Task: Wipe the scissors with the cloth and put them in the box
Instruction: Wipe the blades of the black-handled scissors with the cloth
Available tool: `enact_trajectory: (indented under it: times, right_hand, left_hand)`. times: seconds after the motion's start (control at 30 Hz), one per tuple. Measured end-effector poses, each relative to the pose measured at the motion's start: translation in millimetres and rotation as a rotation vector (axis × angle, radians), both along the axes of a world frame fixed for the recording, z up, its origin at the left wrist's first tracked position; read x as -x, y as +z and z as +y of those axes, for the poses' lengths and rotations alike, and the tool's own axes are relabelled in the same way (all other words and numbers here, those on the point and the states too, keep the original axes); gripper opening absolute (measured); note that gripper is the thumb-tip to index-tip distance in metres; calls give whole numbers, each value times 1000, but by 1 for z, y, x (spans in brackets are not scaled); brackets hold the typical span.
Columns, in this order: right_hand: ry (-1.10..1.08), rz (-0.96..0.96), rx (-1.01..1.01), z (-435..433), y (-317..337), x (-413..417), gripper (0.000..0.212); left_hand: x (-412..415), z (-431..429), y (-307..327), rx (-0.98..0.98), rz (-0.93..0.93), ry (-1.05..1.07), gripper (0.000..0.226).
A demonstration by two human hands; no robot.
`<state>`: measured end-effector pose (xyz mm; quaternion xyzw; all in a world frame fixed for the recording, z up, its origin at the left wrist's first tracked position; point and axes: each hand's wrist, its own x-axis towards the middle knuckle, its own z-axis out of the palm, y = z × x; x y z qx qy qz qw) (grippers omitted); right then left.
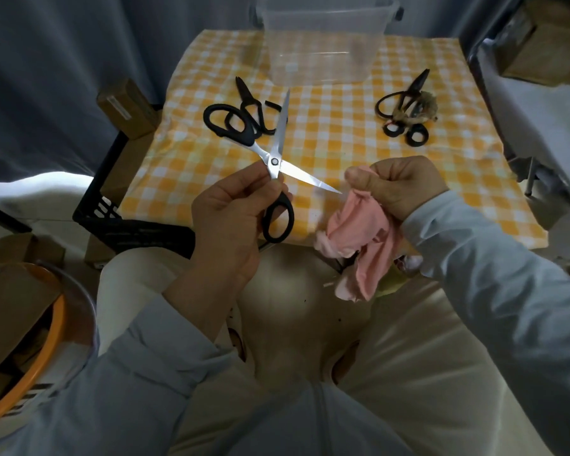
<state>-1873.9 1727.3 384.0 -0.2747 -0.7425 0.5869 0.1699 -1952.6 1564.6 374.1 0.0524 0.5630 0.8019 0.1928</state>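
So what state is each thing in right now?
Held scissors: blades open, in left hand.
Cloth: bunched in right hand.
Box: lid off, looks empty.
Left pile: on table.
Right pile: on table, tangled with fibre.

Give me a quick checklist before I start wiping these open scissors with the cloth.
1. Left hand grips the open scissors near the pivot: ok.
2. Right hand holds the pink cloth: ok.
3. Cloth touching the blade: not ok, the tip stops just short.
4. Fingers clear of the blade edges: cannot tell.
5. Clear box open and empty: ok.
6. Other scissors, left pile, waiting: ok.
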Motion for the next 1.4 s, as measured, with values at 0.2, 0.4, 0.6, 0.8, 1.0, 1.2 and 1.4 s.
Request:
enact_trajectory:
  times: [0.2, 0.4, 0.6, 0.8, 1.0, 1.2, 1.4]
  right_hand:
    - [10, 31, 246, 6, 5, 2, 32]
    - [233, -35, 504, -1, 13, -1, 25]
    - [221, -46, 463, 0, 9, 2, 42]
    - [108, 29, 386, -6, -1, 5, 21]
    - [43, 10, 269, -12, -2, 8, 23]
    - [76, 24, 190, -10, -3, 6, 15]
    - [22, 36, 260, -15, -1, 9, 13]
  left_hand:
    - [-3, 1, 2, -3, 16, -5, 21]
    - [-1, 0, 0, 46, 59, 22, 22]
    - [0, -2, -2, 47, 78, 25, 22]
    - [-3, 0, -3, 52, 108, 14, 27]
    - [-6, 4, -3, 41, 88, 19, 26]
    - [-5, 5, -3, 34, 87, 16, 25]
    - [-5, 6, 0, 17, 103, 14, 26]
